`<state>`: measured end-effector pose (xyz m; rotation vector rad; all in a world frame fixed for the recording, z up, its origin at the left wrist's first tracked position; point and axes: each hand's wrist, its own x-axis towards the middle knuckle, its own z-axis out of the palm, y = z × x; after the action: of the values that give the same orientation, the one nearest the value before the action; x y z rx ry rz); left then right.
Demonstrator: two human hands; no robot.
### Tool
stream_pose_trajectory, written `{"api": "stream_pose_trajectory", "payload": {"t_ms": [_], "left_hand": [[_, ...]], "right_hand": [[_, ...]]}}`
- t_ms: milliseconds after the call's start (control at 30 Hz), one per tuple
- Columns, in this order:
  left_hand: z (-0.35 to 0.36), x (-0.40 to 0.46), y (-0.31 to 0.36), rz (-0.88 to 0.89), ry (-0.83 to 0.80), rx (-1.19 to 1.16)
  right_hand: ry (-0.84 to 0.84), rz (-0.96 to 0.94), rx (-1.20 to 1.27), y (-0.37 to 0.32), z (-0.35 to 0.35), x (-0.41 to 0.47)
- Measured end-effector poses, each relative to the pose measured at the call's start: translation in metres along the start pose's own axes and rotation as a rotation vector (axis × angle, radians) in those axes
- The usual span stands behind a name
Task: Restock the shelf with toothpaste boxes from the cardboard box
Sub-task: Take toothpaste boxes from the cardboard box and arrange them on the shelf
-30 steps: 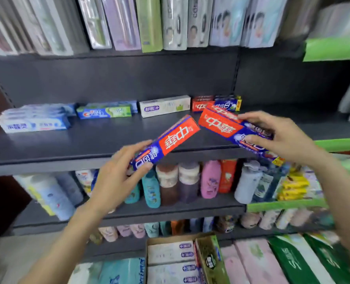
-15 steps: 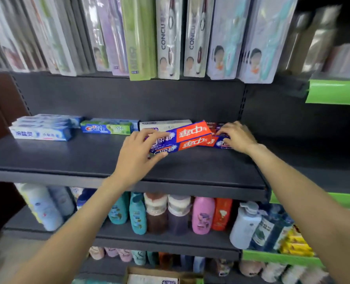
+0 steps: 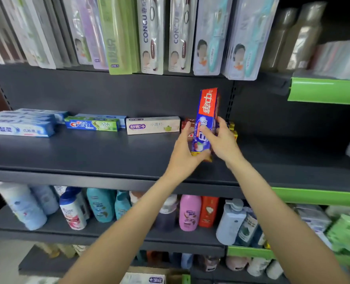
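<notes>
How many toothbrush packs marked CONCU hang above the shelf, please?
2: the left pack hangs above the white toothpaste box, the right pack beside it. Others may be hidden behind.

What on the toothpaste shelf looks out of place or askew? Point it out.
One red and blue toothpaste box stands nearly upright in both hands, left hand and right hand, while every other toothpaste box, like the white box, lies flat along the shelf.
</notes>
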<state>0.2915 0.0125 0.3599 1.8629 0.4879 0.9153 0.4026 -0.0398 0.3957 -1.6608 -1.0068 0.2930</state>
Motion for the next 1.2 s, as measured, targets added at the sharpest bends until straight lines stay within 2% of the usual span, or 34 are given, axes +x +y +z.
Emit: {"api": "stream_pose_trajectory", "payload": {"t_ms": [67, 100, 167, 267, 367, 467, 667, 833, 933, 1000, 1067, 1133, 1200], "left_hand": [[-0.007, 0.002, -0.003, -0.006, -0.081, 0.048], [-0.014, 0.006, -0.007, 0.008, -0.064, 0.155], [-0.029, 0.013, -0.02, 0.051, -0.017, 0.531], [-0.043, 0.014, -0.039, -0.026, -0.095, 1.028], [-0.048, 0.012, -0.053, -0.028, -0.16, 1.164], [-0.049, 0.013, -0.057, 0.019, -0.149, 1.185], [-0.05, 0.007, -0.059, 0.067, -0.052, 1.095], [-0.045, -0.049, -0.036, 0.252, 0.237, 0.747], [-0.052, -0.103, -0.039, 0.358, 0.335, 0.627], [-0.062, -0.142, -0.06, 0.345, 0.309, 0.58], [-0.075, -0.18, -0.092, 0.274, 0.215, 0.565], [-0.088, -0.215, -0.132, 0.106, 0.072, 0.593], [-0.099, -0.243, -0.175, -0.159, -0.127, 0.608]], "right_hand": [[-0.038, -0.044, -0.197, 0.005, -0.027, 0.013], [-0.062, -0.081, -0.31, 0.007, -0.039, 0.018], [-0.075, -0.19, -0.58, 0.011, -0.056, 0.031], [-0.149, -0.35, -0.865, 0.033, -0.06, 0.055], [-0.263, -0.3, -1.021, 0.064, -0.052, 0.071], [-0.156, -0.242, -1.092, 0.081, -0.046, 0.069], [-0.025, -0.597, -0.83, 0.062, -0.024, -0.007], [-0.075, -0.651, -0.633, 0.056, 0.0, -0.087], [-0.16, -0.702, -0.607, 0.063, 0.021, -0.138], [-0.269, -0.68, -0.599, 0.079, 0.042, -0.166], [-0.407, -0.564, -0.594, 0.105, 0.067, -0.192], [-0.548, -0.348, -0.629, 0.139, 0.092, -0.215], [-0.631, -0.1, -0.713, 0.175, 0.116, -0.235]]}}
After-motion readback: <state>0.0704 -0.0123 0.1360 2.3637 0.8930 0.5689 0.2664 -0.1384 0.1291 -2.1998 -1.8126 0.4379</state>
